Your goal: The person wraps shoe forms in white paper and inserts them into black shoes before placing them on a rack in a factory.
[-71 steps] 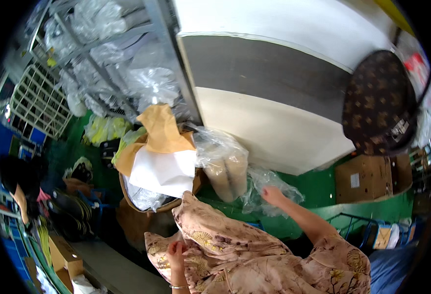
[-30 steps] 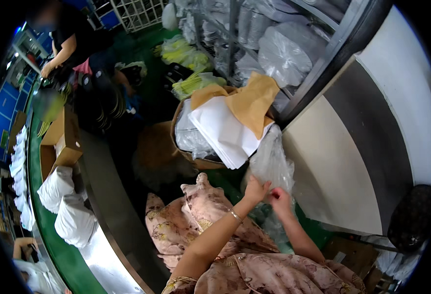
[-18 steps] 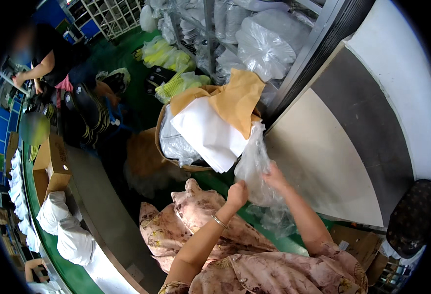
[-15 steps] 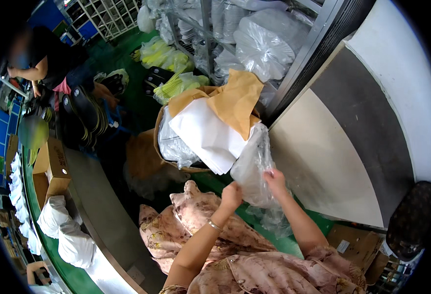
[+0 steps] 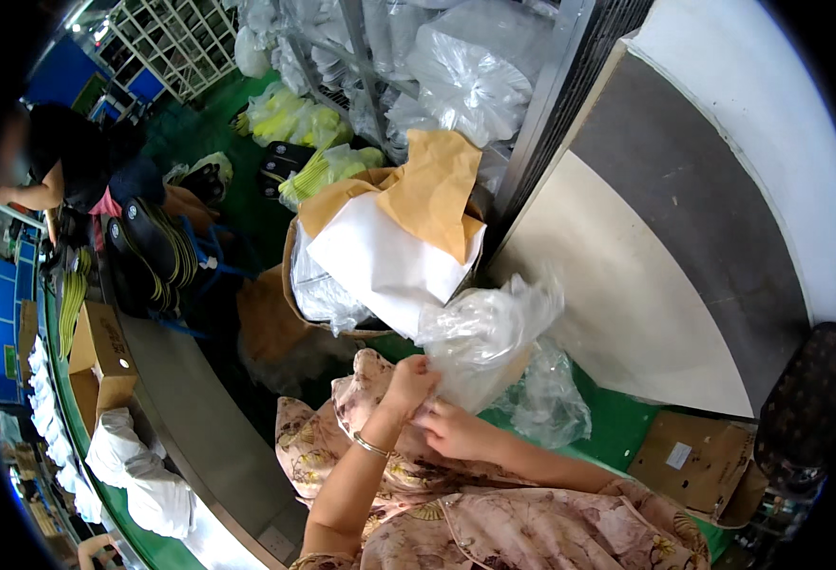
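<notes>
My left hand (image 5: 410, 384), with a bangle on its wrist, is closed on the gathered edge of a clear plastic bag (image 5: 482, 334). Close beside it, my right hand (image 5: 451, 427) pinches the same bag's edge just below. The bag billows out away from me, past my fingers. Beyond it stands an open carton (image 5: 292, 256) with white paper (image 5: 380, 261), brown paper (image 5: 439, 180) and more clear plastic in it. Another clear plastic bag (image 5: 551, 394) lies crumpled on the green floor to the right of my hands.
A curved workbench (image 5: 199, 399) runs along my left, bearing a small carton (image 5: 102, 361) and white bundles (image 5: 137, 470). Stacked black insoles (image 5: 156, 242) sit near a co-worker (image 5: 66, 152). A rack of bagged goods (image 5: 475, 76) stands behind; a flattened carton (image 5: 689, 456) lies at right.
My right hand has come down and left to meet my left hand. The bag has swung round and puffed out, its gathered edge now between both hands.
</notes>
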A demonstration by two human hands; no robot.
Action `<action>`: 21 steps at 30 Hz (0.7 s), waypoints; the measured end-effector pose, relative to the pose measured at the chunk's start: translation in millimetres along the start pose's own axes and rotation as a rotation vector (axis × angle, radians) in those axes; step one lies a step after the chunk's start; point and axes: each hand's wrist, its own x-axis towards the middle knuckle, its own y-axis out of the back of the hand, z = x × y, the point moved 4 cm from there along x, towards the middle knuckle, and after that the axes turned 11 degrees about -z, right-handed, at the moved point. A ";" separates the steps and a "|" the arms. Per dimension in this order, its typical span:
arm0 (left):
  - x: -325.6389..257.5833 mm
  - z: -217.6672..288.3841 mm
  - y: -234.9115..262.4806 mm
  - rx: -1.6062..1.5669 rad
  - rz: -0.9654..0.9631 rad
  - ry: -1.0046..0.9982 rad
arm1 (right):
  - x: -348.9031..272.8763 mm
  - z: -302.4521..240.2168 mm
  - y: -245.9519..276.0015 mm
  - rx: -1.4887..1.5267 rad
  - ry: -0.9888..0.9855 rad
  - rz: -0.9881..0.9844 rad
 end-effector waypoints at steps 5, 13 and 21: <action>-15.8 6.1 24.1 -0.685 0.283 -0.146 | -53.7 54.1 82.2 0.783 -0.368 0.388; -39.8 34.3 9.7 -0.924 0.148 -0.311 | 19.1 81.3 93.7 -0.156 -0.277 0.477; -42.3 38.2 36.5 -0.684 0.369 -0.342 | -16.9 111.3 133.1 -0.002 -0.236 0.642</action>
